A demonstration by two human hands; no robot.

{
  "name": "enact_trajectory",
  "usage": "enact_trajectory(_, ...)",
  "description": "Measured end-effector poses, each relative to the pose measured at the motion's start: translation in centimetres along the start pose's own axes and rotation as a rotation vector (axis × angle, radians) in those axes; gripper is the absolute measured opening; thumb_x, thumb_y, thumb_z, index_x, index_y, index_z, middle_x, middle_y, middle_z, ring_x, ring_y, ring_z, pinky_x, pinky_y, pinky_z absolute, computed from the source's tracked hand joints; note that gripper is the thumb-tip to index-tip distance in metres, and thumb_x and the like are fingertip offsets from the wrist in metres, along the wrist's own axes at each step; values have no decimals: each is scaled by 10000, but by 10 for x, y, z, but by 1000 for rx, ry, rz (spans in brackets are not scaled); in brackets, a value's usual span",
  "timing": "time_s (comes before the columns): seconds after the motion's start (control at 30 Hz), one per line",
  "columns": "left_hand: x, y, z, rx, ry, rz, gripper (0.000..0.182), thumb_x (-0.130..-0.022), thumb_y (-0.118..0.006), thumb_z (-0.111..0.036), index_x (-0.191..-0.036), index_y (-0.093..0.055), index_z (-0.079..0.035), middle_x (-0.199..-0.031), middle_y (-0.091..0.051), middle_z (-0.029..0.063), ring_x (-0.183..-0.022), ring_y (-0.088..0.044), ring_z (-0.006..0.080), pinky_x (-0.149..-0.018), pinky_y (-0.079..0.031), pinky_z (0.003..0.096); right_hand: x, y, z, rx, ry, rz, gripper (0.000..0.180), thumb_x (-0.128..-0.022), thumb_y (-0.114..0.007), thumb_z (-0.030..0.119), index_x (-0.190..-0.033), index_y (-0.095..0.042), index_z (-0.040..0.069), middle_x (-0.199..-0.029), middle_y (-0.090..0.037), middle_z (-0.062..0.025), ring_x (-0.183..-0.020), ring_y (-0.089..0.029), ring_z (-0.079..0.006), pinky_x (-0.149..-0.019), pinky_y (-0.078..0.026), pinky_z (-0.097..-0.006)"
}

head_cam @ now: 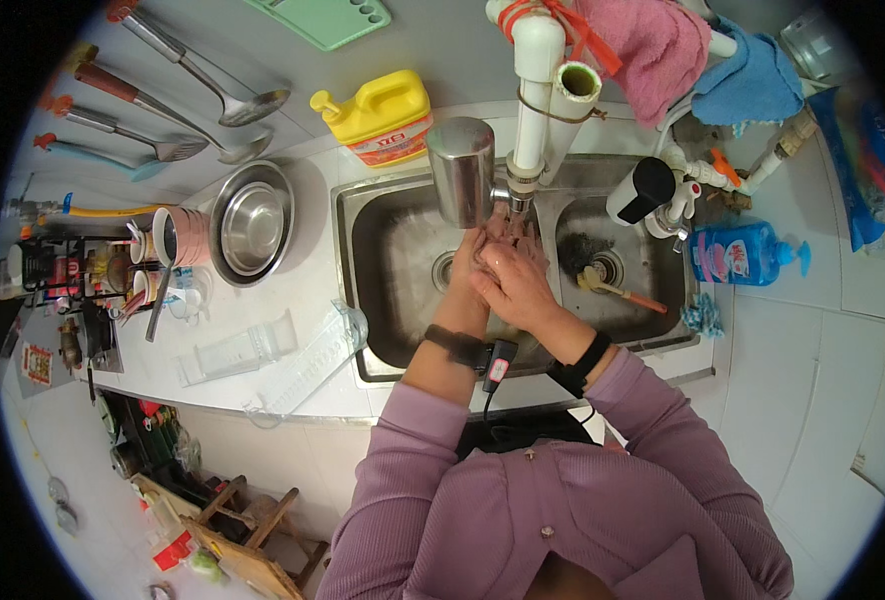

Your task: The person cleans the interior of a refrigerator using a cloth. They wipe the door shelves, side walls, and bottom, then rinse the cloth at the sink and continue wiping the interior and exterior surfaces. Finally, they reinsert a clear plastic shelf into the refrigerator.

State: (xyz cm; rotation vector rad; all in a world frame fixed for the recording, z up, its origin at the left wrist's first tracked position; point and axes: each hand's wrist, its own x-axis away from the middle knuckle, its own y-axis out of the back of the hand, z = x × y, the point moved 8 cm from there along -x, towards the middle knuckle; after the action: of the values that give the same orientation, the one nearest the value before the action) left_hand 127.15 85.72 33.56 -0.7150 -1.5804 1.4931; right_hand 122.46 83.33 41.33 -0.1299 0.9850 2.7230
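Observation:
My hands are together over the stainless double sink, below the white tap pipe (529,120) and its metal spout (520,196). My left hand (470,253) reaches up from the lower left, partly covered. Spread fingers show under the spout, and the skin looks wet. My right hand (516,286) lies across it, thumb visible, its other fingertips hidden. Neither hand shows an object in it. A steel cylinder (460,172), likely a tap filter, hangs beside the spout and blocks part of the left basin (394,247). Dark bands circle both wrists.
The right basin (641,266) holds a wooden-handled brush (622,293) and a dark scourer (581,249). Blue soap (739,253) stands at right; a yellow detergent jug (382,109) is behind. Steel bowls (251,229) and clear plastic containers (240,349) sit at left.

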Motion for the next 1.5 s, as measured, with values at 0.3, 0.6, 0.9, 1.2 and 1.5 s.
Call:
enact_trajectory(0.3, 31, -14, 0, -660, -143, -627, 413, -1074, -327, -303, -1301, -551, -40, -1117, -673, 116, -975, -655, 248, -816, -551, 375, -17, 32, -77, 95, -561, -182, 438, -1019, -412, 456, -980, -604, 64, -930, -657, -256, -924, -624, -433, -782, -494, -508)
enact_trajectory(0.6, 53, -8, -16, -604, -252, -642, 557, -1022, -463, -474, -1307, -510, 3, -1243, -611, 122, -1154, -588, 265, -999, -479, 416, -7, 16, -65, -742, -429, -286, 253, -963, -652, 194, -1108, -538, 20, -981, -621, -2, -899, -567, -85, -778, -486, -249)
enact_trajectory(0.9, 8, 28, 14, -37, 300, -154, 441, -1022, -514, -345, -1294, -528, 1, -1172, -636, 200, -1072, -632, 330, -945, -521, 502, 25, 36, -7, -429, -230, 139, 309, -884, -690, 77, -1165, -595, -11, -1036, -687, -104, -958, -647, -147, -836, -520, -294)
enact_trajectory(1.2, 29, 20, 24, -183, 252, -246, 416, -1000, -529, -442, -1273, -587, -133, -1246, -642, 35, -1114, -614, 229, -882, -526, 429, -4, 35, -94, -801, -541, -113, 263, -953, -648, 190, -1135, -606, 4, -1028, -666, -58, -921, -617, -131, -783, -511, -292)
enact_trajectory(1.5, 22, -26, 24, -84, 137, -159, 403, -922, -591, -287, -1293, -579, -130, -1297, -598, 103, -1165, -580, 265, -892, -517, 370, 8, -61, -133, -1524, -979, -10, 524, -986, -489, 583, -1309, -584, 181, -1280, -593, -21, -1141, -555, -145, -928, -488, -365)
